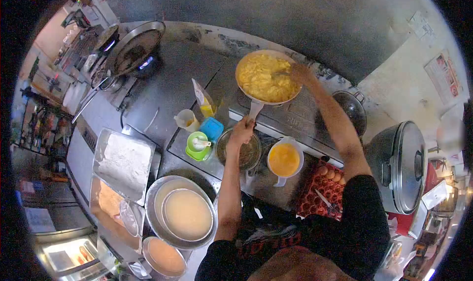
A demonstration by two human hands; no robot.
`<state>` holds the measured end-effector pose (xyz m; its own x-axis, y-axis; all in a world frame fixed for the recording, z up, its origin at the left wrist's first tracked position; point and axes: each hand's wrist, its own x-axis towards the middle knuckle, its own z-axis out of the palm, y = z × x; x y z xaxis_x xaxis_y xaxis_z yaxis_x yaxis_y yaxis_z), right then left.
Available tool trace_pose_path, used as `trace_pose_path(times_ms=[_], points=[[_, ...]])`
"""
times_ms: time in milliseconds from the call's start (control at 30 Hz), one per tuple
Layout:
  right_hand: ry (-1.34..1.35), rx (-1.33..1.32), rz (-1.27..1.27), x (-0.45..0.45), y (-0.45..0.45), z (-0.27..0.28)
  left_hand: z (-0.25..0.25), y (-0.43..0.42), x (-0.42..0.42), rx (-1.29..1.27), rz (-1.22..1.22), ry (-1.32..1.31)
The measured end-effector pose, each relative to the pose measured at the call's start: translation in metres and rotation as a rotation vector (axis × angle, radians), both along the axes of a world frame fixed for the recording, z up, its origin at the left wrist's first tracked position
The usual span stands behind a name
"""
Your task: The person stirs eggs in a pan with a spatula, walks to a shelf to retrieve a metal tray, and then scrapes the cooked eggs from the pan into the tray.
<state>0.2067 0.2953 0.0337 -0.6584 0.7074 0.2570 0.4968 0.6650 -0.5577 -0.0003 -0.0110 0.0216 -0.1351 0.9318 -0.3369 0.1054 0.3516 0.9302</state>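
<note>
My left hand (241,132) is wrapped round the pale handle (255,109) of a frying pan. Yellow scrambled egg (263,76) fills the pan, which is over the stove top (290,121). At the pan's right edge, my right hand (299,75) has its fingers closed round a utensil; only a bit of it shows in the egg. Just below my left hand stands a round metal pot (249,158). A white jug of beaten egg (285,159) is to the right of that pot.
Nearby are a red egg tray (310,195), a green container (198,150), a blue box (212,129) and a cup (186,119). Flour (123,158) and bowls of batter (188,214) lie lower left. A wok (135,49) sits upper left, a large cooker (409,167) at right.
</note>
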Motion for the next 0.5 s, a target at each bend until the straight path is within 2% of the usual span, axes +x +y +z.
trace_pose_path(times_ms=[100,167,233,333,433,500], points=[[-0.281,0.104,0.007,-0.045,-0.022,-0.029,0.007,-0.002,0.005,-0.045,0.038,0.031],[-0.435,0.141,-0.021,-0.052,-0.050,-0.024,0.006,-0.003,0.004,-0.013,0.030,0.068],[-0.561,0.140,-0.085,-0.044,-0.098,0.010,0.000,-0.004,0.004,-0.052,0.036,0.070],[-0.585,0.253,0.030,0.010,-0.090,0.015,0.014,-0.007,0.004,0.007,0.039,0.062],[-0.458,0.371,0.002,0.010,-0.081,0.027,0.003,-0.005,0.004,-0.040,0.042,0.080],[-0.471,0.356,0.039,-0.014,-0.065,0.029,0.007,-0.002,0.004,-0.088,0.051,0.122]])
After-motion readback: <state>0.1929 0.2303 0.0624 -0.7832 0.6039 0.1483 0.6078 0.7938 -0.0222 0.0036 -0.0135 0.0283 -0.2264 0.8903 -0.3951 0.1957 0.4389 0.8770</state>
